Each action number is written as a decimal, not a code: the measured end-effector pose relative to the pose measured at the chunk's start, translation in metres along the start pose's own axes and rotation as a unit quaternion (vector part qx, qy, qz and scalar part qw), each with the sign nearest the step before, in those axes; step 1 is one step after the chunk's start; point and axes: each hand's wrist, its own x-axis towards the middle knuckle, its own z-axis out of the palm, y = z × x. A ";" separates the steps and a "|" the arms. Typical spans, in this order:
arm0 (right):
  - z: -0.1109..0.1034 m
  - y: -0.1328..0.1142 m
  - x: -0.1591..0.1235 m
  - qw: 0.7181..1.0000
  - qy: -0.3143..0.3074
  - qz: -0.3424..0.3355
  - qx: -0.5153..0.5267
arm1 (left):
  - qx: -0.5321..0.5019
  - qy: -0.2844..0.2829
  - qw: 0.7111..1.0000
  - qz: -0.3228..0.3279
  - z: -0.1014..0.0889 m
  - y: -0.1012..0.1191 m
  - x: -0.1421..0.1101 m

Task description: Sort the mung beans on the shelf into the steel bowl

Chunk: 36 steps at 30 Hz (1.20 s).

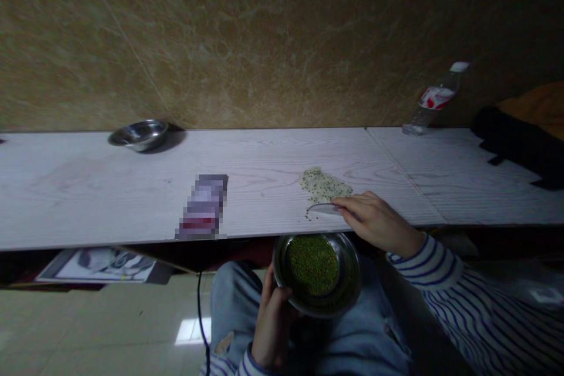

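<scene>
Below the table's front edge, my left hand (274, 320) grips a steel bowl (352, 282) by its left rim. Small green beans (312, 264), which look like mung beans, cover its bottom. My right hand (376, 220) rests low over the tabletop, its fingers closed on a thin, pale, flat piece with a curved edge (324, 208); its exact kind does not show. Just beyond that piece lies a spread-out pile of white grains mixed with green beans (324, 185). A few stray beans (308, 215) are scattered at the piece's left tip.
Another steel bowl (141, 136) stands at the back left of the white wooden table (259, 158). A blurred-out flat item (202, 205) lies nearer the front. At the back right are a plastic bottle (436, 97) and dark cloth (520, 141). An open drawer (110, 264) juts out below left.
</scene>
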 end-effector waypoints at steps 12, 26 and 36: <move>0.001 -0.004 0.000 1.000 -0.007 -0.009 0.024 | -0.001 0.024 1.000 0.006 0.001 0.003 -0.001; 0.007 -0.022 0.006 0.999 -0.008 -0.039 0.026 | 0.004 0.013 1.000 0.024 -0.001 0.005 -0.001; -0.002 -0.035 -0.008 0.997 -0.018 -0.059 0.056 | -0.002 -0.003 1.000 0.029 0.003 0.007 -0.003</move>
